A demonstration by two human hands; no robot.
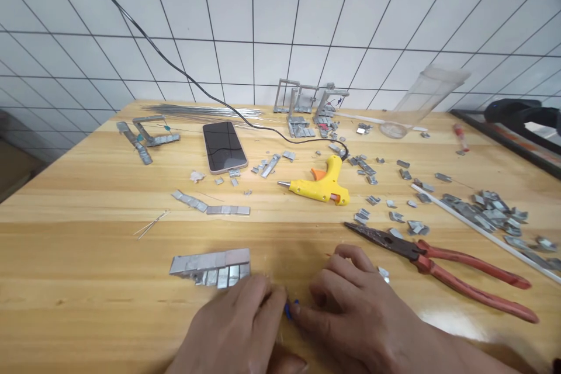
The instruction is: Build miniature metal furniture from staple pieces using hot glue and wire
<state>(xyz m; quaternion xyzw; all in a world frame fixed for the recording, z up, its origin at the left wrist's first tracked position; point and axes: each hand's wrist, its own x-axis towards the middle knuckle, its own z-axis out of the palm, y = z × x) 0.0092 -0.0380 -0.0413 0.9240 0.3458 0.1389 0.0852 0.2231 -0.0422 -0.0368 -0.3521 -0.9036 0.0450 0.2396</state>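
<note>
A small blue piece [288, 310] lies low between my two hands, mostly covered by fingers, so its kind is unclear. My left hand [236, 324] is closed, its fingertips curled down against the left side of this piece. From the other side, my right hand [357, 301] pinches at it with thumb and forefinger close to the tabletop. Just beyond the left knuckles sits a structure of joined metal staple strips [213, 266]. Long-nosed pliers [423, 257] with red handles rest to the right of my right hand.
A yellow glue gun [319, 184] with a black cord lies mid-table, near a phone [224, 147]. Metal frames [302, 105] and thin wires [201, 111] are at the back. Loose metal pieces [495, 210] and a white stick [473, 225] occupy the right; a clear jar [421, 99] stands behind.
</note>
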